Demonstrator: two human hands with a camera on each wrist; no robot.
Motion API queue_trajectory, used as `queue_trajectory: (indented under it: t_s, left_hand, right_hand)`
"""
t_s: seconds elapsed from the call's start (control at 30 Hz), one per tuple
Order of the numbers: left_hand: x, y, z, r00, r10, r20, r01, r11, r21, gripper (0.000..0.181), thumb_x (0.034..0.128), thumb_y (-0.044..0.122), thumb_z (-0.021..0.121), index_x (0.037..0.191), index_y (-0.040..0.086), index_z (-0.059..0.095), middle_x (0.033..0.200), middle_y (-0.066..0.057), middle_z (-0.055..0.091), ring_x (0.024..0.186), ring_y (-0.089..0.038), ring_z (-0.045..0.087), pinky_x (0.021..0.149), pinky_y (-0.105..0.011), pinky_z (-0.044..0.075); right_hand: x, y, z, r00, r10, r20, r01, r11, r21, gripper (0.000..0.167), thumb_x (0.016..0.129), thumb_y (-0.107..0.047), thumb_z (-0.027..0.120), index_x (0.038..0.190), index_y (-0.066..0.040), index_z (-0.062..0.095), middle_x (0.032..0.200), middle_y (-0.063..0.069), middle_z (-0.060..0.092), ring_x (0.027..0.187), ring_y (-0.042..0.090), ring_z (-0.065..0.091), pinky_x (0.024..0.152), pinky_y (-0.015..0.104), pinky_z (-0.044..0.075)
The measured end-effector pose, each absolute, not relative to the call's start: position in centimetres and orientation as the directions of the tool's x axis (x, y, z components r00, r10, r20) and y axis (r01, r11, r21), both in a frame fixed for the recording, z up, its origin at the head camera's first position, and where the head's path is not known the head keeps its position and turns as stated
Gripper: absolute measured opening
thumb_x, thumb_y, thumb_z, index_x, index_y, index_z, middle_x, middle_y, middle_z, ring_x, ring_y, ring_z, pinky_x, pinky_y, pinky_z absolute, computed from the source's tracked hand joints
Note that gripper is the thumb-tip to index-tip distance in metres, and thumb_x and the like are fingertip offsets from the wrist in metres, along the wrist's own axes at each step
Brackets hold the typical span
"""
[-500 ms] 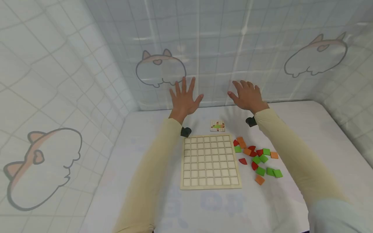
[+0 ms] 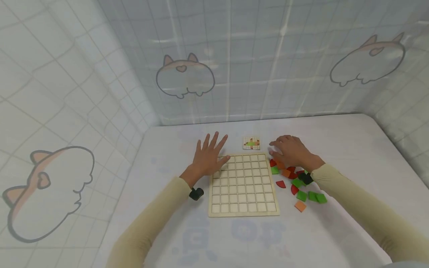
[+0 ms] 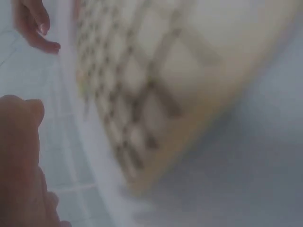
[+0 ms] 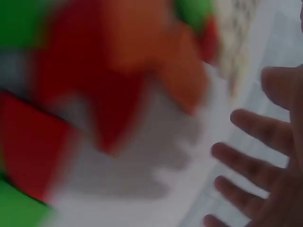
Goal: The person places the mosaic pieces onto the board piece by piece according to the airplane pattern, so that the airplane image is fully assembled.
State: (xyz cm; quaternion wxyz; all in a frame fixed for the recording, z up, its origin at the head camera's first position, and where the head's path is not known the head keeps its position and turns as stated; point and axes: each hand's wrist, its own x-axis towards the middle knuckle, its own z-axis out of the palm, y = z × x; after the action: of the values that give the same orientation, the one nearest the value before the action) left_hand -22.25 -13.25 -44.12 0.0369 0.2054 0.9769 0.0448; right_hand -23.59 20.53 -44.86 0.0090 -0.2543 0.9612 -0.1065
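A pale wooden grid board with square cells lies on the white table. Over its upper left corner spreads my left hand, fingers straight and holding nothing. My right hand hovers just above the pile's upper end, its fingers loosely bent and apart from the pieces in the right wrist view. The loose pieces beside the board include green squares, orange squares and red quarter-rounds. Behind the board lies a small pattern card showing a green, orange and red figure on a grid.
Tiled-pattern sheeting with cartoon animal drawings rises behind the table and on both sides. Each wrist carries a small black camera. The white tabletop has faint printed marks near the front.
Both hands have come down and back from in front of the rear wall. The left is now over the board's corner, the right above the loose pieces. Board and card lie as before.
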Motion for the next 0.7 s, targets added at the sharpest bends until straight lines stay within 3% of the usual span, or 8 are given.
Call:
queue_trajectory:
  t_s: [0.2,0.57,0.7]
  left_hand:
    - [-19.3,-15.1,-46.9,-0.886,0.453,-0.096,0.438,0.887,0.147,0.075,0.0994,0.061,0.038,0.159,0.032,0.002,0.165,-0.008,0.002,0.148,-0.036,0.003,0.112,-0.063,0.006]
    - [-16.8,-18.3,-49.0,-0.855,0.497,-0.146,0.462,0.860,0.218,0.080,0.0980,0.065,0.034,0.160,0.025,0.004,0.164,-0.009,-0.003,0.149,-0.032,-0.004,0.113,-0.061,0.002]
    - [-16.3,-18.8,-49.4,-0.852,0.501,-0.149,0.465,0.857,0.222,0.082,0.0965,0.069,0.032,0.160,0.025,0.004,0.164,-0.008,-0.007,0.148,-0.031,-0.008,0.112,-0.062,-0.003]
  right_hand:
    - [-22.5,20.8,-46.7,-0.841,-0.538,0.058,-0.538,0.820,-0.193,0.017,0.089,-0.027,0.073,0.100,-0.016,0.078,0.102,0.005,0.065,0.107,0.033,0.055,0.092,0.058,0.039]
    - [-21.7,20.7,-46.3,-0.846,-0.534,0.017,-0.519,0.815,-0.258,0.020,0.084,-0.022,0.080,0.103,-0.017,0.079,0.102,0.005,0.063,0.110,0.037,0.050,0.090,0.061,0.037]
    - [-21.9,20.8,-46.6,-0.871,-0.492,0.000,-0.468,0.829,-0.306,0.013,0.081,-0.023,0.082,0.093,-0.020,0.077,0.108,0.007,0.062,0.116,0.040,0.047,0.092,0.062,0.034]
